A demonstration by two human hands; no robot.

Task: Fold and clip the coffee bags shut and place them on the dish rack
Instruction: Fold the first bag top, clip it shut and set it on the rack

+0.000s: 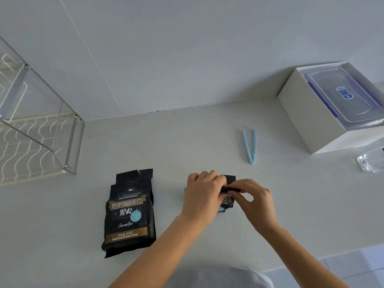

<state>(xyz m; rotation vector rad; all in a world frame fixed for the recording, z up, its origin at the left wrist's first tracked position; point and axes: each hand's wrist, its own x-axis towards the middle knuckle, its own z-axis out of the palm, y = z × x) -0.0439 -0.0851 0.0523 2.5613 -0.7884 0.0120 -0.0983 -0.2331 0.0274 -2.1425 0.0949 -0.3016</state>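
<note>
Spreading wide and pale, the counter [187, 138] carries everything, with a wire dish rack [37, 142] at its left edge against the back wall and a white box [307, 113] holding a lidded plastic container [342, 96] at the back right corner. One black coffee bag [129, 213] lies flat near the front edge, its top unfolded. Just beside it to the right, a second coffee bag [228, 201] is mostly hidden under both hands: the left hand [202, 194] curled over its top, the right hand [253, 197] pinching the folded edge. Toward the back, well apart, lies an opened blue clip [250, 146]
</note>
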